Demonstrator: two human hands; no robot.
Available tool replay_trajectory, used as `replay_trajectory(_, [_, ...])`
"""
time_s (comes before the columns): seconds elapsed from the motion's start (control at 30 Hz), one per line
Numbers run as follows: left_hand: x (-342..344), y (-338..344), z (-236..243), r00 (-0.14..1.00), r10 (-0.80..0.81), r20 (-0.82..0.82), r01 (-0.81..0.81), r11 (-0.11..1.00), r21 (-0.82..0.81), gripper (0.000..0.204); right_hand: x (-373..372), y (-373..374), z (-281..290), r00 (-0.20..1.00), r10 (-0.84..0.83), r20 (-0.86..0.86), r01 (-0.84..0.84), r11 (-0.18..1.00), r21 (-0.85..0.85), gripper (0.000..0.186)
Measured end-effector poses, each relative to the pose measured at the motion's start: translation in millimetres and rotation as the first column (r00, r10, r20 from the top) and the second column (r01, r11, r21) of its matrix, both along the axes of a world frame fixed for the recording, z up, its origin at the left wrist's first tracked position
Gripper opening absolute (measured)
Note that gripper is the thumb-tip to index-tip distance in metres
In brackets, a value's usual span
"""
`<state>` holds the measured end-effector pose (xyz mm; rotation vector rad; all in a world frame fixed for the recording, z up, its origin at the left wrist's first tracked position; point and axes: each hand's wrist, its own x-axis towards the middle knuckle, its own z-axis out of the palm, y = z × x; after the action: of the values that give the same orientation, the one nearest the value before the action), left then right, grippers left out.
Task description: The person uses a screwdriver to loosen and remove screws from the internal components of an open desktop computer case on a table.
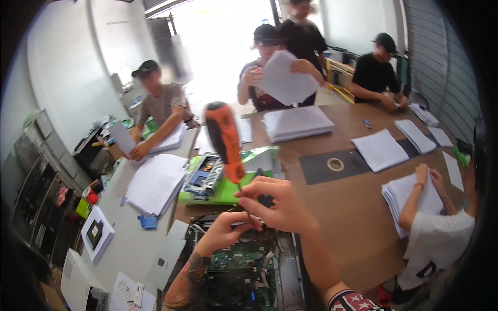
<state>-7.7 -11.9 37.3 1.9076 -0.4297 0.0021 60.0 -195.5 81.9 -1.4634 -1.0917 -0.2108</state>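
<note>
An orange and black screwdriver (224, 140) stands handle-up above an opened computer case (238, 264) with green circuit boards and cables inside. My right hand (280, 205) is closed, its fingers pinching the thin metal shaft below the handle. Beside the lower end of that shaft, my left hand (228, 230) is also closed, fingertips pressed together over the case's far end. What those left fingertips hold, if anything, is hidden. Just beyond my hands, a metal drive bay (203, 176) with a blue part lies on a bright green package (223, 193).
Paper stacks (298, 123) cover parts of the brown table (337, 207). A tape roll (335, 164) lies on a dark mat (316, 171). On the left, a grey table (137, 241) holds papers and a blue clip-like piece (148, 222). Several people handle papers around the tables.
</note>
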Motion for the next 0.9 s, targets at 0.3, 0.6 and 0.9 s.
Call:
replay_trajectory(0.3, [13.7,1.2,-13.0,0.996,-0.075,-0.039,0.073,0.996,-0.045,0.014,8.2,-21.8,0.2,0.997,-0.072,-0.041,0.069,0.994,-0.081,0.017])
replay_trajectory(0.6, [8.1,-3.7,-15.3,0.993,0.03,0.11,-0.032,0.999,0.012,0.009,-0.9,-11.5,1.2,0.999,-0.046,0.003,0.046,0.995,-0.083,0.014])
replay_trajectory(0.9, [9.0,-7.6,-17.4,0.966,0.094,0.24,-0.099,0.995,0.007,0.022,-3.1,-7.2,4.7,0.999,-0.028,0.046,0.033,0.991,-0.13,0.017])
